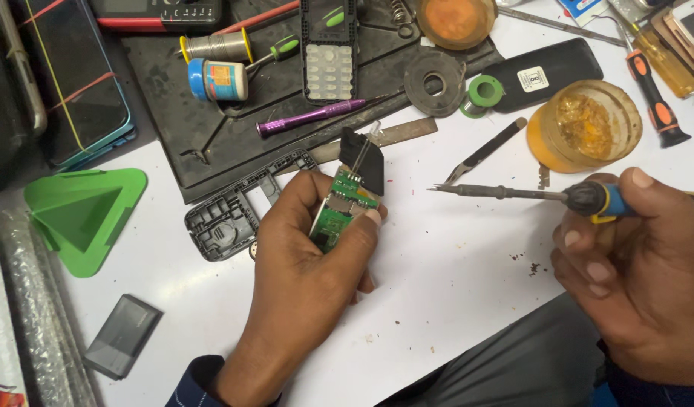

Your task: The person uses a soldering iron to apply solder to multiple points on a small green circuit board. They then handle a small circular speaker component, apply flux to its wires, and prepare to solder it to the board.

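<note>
The green circuit board (339, 209) sits near the middle of the white desk (452, 271), held upright in the left hand (309, 264), whose fingers and thumb are closed around its edges. A small black part (364, 157) with a thin clear stick stands at the top end of the board. The right hand (637, 271), toward the right edge of the desk, is closed around the yellow and blue handle of a soldering iron (528, 194); the metal tip points left at the board but stays apart from it. Just left of the left hand lies a dark phone frame (230, 215), partly on the black work mat (271, 98) at the far edge. On this mat rest a phone keypad housing (329, 53), a purple screwdriver (313, 117) and a solder spool (215, 45). An amber jar (588, 124) stands behind the iron. A green triangular stand (83, 215) and a grey battery (123, 335) lie near the left edge.
</note>
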Available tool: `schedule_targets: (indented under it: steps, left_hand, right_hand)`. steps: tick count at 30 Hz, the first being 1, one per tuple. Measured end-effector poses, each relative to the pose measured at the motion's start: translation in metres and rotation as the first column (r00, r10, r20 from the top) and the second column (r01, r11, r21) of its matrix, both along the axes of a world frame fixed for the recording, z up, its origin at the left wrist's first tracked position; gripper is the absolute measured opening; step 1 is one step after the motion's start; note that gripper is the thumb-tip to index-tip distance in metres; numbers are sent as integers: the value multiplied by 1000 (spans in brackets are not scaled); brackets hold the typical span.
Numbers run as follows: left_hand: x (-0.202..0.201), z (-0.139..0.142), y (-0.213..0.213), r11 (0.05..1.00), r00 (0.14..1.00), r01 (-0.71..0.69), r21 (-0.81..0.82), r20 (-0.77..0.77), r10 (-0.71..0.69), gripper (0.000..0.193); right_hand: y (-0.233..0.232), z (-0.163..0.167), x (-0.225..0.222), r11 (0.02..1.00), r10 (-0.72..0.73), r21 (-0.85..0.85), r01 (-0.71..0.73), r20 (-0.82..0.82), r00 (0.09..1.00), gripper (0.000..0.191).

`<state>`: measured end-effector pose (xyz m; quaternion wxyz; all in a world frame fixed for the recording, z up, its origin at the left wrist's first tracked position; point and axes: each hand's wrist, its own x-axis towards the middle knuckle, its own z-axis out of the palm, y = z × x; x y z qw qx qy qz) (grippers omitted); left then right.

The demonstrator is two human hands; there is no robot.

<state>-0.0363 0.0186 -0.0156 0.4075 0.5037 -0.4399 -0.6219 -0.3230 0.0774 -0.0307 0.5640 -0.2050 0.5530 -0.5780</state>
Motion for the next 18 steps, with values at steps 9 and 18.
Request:
schedule_targets:
  steps: [9, 18]
  left_hand:
    - [0, -3, 1, 997, 997, 76, -5, -9, -76, 15]
    - [0, 1, 4, 991, 990, 131, -3, 59, -130, 13]
  right_hand:
    - [14, -10, 3, 953, 29, -291, -78, -171, 985, 36]
    - [42, -32, -10, 736, -7, -383, -558, -829, 559, 44]
